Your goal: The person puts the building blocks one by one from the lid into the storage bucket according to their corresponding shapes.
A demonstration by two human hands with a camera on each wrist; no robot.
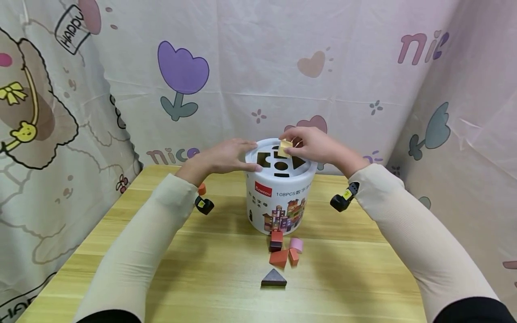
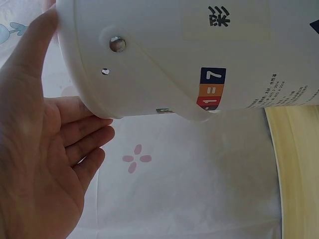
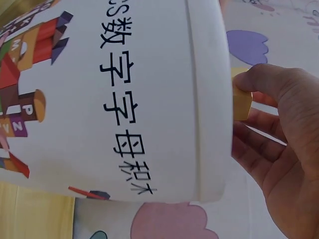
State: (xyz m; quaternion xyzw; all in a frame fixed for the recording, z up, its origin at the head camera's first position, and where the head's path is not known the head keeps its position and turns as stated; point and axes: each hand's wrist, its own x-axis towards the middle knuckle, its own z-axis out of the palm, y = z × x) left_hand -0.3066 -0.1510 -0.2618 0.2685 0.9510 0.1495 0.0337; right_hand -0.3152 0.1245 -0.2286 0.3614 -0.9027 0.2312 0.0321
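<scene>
A white bucket with printed building blocks on its side stands on the table, its white lid cut with shaped holes. My right hand pinches a yellow block between thumb and fingers, just over the lid's far right holes. In the right wrist view this yellow block shows beyond the bucket's rim, partly hidden by it. My left hand rests at the left of the rim, thumb over the lid's edge. From the left wrist, the fingers look loosely extended against the bucket's side.
In front of the bucket lie a red block, a pink arched block, a red wedge, a small orange-red block and a dark triangle. An orange piece shows by my left wrist. Patterned cloth hangs behind the table.
</scene>
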